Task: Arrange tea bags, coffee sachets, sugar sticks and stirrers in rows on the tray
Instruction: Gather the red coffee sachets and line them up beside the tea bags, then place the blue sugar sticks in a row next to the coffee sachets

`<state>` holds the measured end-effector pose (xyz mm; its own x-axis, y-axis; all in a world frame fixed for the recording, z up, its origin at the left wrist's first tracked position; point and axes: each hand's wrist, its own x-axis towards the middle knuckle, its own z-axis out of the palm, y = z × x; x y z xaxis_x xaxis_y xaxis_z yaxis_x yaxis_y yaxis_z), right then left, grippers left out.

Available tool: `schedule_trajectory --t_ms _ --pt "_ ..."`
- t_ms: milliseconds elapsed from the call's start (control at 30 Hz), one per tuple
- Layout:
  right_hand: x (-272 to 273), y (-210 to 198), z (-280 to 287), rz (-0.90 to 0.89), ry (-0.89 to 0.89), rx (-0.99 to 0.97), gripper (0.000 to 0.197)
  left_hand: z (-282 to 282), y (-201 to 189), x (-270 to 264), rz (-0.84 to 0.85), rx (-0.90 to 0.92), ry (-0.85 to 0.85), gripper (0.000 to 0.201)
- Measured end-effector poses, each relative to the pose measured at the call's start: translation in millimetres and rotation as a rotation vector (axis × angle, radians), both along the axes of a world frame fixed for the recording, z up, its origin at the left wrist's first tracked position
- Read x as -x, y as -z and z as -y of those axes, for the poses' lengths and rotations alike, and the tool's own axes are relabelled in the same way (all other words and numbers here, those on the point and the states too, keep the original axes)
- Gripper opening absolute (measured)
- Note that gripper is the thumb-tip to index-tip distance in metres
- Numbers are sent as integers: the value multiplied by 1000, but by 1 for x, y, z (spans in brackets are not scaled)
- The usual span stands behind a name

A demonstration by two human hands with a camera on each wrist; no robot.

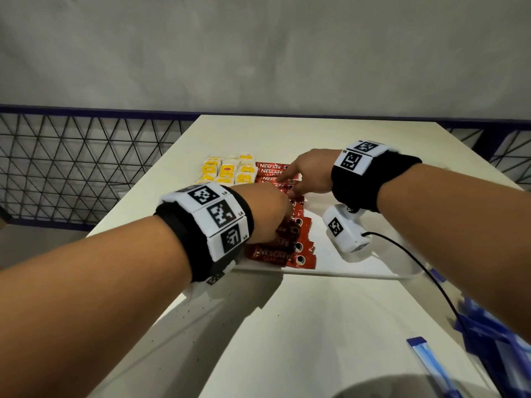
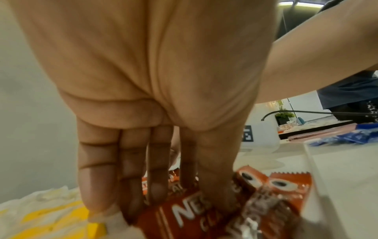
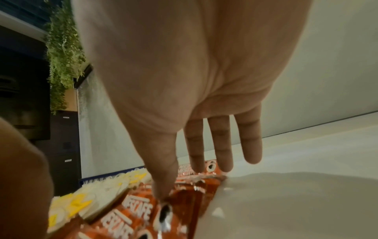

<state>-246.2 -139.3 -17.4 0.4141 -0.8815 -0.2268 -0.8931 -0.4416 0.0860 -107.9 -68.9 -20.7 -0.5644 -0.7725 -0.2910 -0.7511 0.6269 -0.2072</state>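
A white tray (image 1: 339, 267) sits on the white table (image 1: 301, 340). Yellow tea bags (image 1: 227, 170) lie in rows at its far left. Red coffee sachets (image 1: 277, 254) run in a column beside them, from the far edge to the near edge. My left hand (image 1: 283, 208) is over the middle of that column, and its straight fingers (image 2: 157, 186) press on the sachets (image 2: 184, 215). My right hand (image 1: 290, 183) reaches in from the right, with straight fingers (image 3: 223, 153) and its thumb tip touching a sachet (image 3: 139, 213) further back. Neither hand grips anything.
A heap of blue sugar sticks (image 1: 488, 337) lies on the table at the near right, and a single one (image 1: 431, 360) is closer to me. The tray's right half (image 3: 286, 202) is bare. A black mesh railing (image 1: 71, 168) runs behind the table's left edge.
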Motion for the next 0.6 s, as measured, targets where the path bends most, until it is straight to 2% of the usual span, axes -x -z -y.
schedule_trajectory --t_ms 100,267,400,600 --pt "10 -14 -8 106 38 44 46 -2 -10 1 -86 18 -10 43" --pt "41 -44 -46 253 125 119 28 -21 -15 24 -224 66 94 36" --pt "79 -52 -98 305 193 129 13 -47 -13 56 -321 16 203 34" --pt "150 -45 -180 275 338 147 7 -88 -2 108 -394 -79 326 34"
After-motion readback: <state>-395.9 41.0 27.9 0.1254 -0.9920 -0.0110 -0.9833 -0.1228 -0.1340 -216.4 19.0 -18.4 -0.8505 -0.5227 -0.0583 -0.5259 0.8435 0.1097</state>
